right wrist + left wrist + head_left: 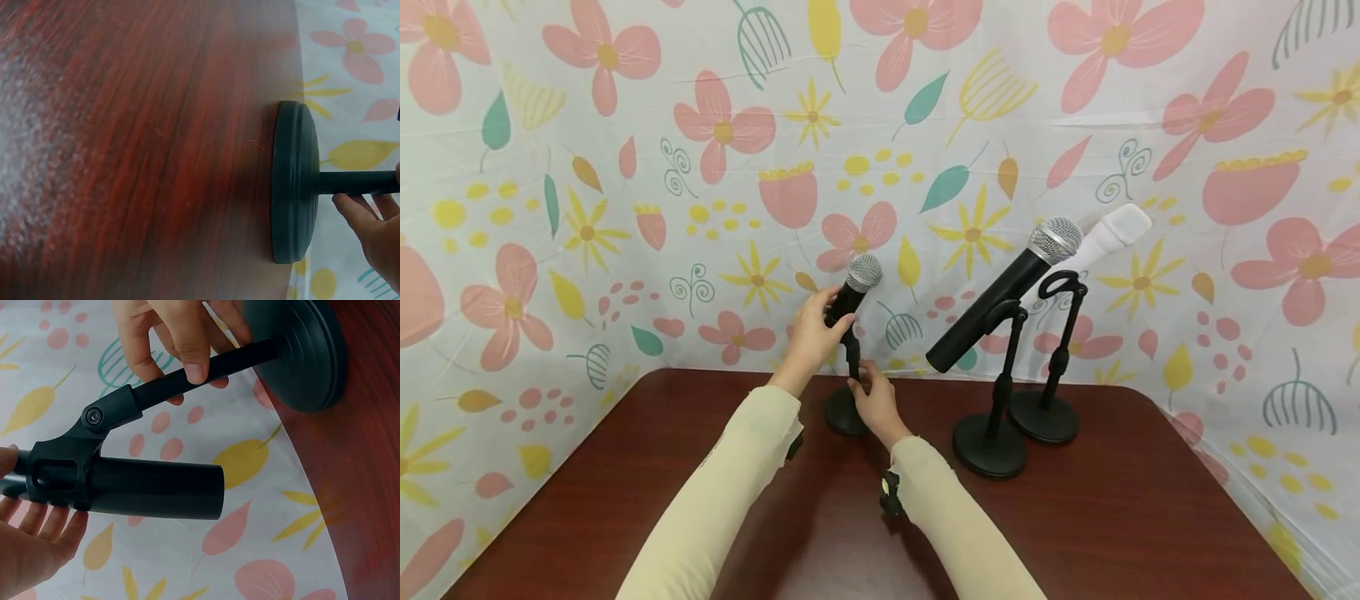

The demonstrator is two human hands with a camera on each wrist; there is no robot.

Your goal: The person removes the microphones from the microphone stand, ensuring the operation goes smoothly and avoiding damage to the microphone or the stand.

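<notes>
A black microphone [851,297] with a silver mesh head sits tilted in the clip [59,475] of a black desk stand. My left hand [812,327] grips the microphone at the clip, thumb on one side and fingertips on the other. Lower down, my right hand [880,402] holds the stand's thin pole [206,374] between thumb and fingers, just above the round base [294,187]. That base rests on the table. In the left wrist view the microphone's lower end sticks out past the clip, while its mesh head is out of frame.
To the right, a larger black microphone [988,310] with a silver head leans in its own stand [990,446]. Behind it a white microphone [1116,233] is in another stand [1043,415]. The dark red wooden table [820,533] meets a flower-printed cloth [647,158] at the back.
</notes>
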